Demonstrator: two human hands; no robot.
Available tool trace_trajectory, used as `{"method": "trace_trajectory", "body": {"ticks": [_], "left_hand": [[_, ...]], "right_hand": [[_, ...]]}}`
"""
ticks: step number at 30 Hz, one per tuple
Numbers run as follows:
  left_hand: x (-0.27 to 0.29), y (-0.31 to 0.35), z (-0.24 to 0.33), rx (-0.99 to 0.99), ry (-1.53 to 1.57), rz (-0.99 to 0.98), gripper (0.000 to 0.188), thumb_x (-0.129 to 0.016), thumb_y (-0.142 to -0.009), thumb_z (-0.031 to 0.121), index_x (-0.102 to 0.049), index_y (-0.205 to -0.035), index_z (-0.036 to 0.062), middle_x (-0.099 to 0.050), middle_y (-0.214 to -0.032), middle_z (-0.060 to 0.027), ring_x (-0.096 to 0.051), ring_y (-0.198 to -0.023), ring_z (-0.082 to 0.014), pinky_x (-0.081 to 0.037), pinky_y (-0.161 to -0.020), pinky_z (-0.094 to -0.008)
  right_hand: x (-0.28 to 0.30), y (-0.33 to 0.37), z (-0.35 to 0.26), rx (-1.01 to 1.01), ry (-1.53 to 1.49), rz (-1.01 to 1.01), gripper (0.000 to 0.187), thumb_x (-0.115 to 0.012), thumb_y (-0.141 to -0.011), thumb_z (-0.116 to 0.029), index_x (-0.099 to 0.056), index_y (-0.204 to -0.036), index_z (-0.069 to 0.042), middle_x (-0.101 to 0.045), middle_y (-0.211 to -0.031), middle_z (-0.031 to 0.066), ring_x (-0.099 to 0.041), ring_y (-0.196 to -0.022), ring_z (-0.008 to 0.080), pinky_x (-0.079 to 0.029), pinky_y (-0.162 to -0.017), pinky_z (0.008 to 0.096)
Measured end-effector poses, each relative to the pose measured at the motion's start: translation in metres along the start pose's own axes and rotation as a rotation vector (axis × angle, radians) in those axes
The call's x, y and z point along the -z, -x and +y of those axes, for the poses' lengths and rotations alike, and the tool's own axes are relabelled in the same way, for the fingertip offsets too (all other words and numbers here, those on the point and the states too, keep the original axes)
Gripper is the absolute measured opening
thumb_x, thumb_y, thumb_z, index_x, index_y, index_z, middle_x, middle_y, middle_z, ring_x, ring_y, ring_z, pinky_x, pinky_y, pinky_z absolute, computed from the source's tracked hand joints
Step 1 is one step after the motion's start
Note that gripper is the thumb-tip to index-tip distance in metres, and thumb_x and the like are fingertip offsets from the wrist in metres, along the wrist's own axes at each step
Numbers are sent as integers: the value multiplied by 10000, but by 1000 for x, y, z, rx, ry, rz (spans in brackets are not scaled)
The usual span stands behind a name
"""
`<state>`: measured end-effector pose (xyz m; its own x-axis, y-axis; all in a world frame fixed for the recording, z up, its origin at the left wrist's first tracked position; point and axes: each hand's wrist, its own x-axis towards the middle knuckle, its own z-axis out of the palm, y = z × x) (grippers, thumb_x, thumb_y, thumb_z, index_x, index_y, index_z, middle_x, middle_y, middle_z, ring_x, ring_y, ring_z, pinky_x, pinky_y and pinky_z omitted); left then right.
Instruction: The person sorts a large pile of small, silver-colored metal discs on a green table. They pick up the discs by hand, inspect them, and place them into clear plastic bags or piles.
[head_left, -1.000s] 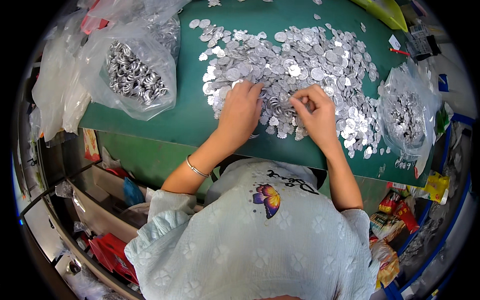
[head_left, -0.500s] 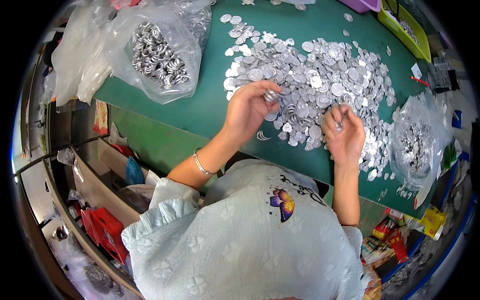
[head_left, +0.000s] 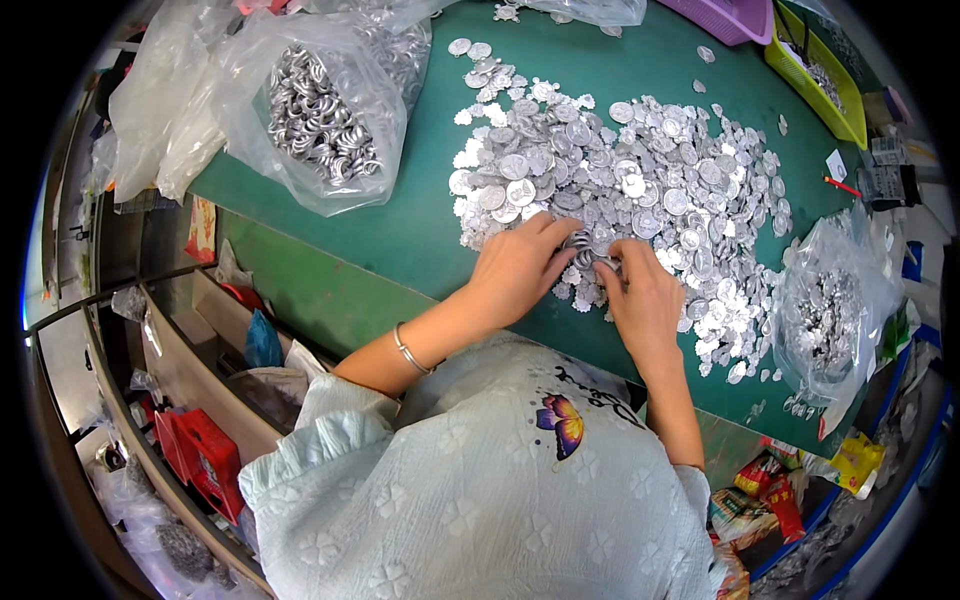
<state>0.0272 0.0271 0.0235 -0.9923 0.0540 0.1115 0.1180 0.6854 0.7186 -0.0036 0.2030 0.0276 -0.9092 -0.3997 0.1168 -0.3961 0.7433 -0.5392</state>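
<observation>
Crescents (head_left: 580,241) btwn hands (head_left: 518,270), nr slvr medallions (head_left: 676,202), on grn tbl (head_left: 420,220).

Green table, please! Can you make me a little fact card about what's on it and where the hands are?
Surface: green table
Middle: pile of flat silvery pieces, many round
Left hand: fingers at curved silvery pieces
Right hand: fingers at the same cluster; grip unclear
Left side: large clear bag, metal inside
Right side: smaller clear bag, metal inside

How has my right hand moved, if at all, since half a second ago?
Yes: your right hand has moved left, farther from the bag at right.
</observation>
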Motion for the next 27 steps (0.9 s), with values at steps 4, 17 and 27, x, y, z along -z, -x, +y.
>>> {"method": "trace_trajectory", "body": {"ticks": [4,17,27], "left_hand": [[-7,-6,2,5,-72,8,292,-632,-797,85,-569,-1082,91,-566,-826,-108,-588,-627,-305,-460,-540,-397],[17,-17,-22,385,1254,-168,131,-481,-850,39,-584,-929,17,-549,-720,-23,-500,-601,-76,-318,-455,-176],[46,22,-15,174,255,-408,208,-721,-760,142,-623,-920,52,-570,-782,-33,-557,-655,-165,-422,-566,-296]], "right_hand": [[5,2,12,-4,-179,6,139,-678,-814,-136,-571,-834,-50,-566,-774,47,-524,-533,190,-396,-468,295],[1,3,21,-443,-970,-209,119,-646,-855,-151,-600,-908,-56,-557,-714,25,-486,-500,121,-353,-414,235],[-9,-6,2,27,-363,8,103,-656,-784,-31,-588,-862,-35,-548,-710,46,-516,-520,141,-386,-458,253]]}}
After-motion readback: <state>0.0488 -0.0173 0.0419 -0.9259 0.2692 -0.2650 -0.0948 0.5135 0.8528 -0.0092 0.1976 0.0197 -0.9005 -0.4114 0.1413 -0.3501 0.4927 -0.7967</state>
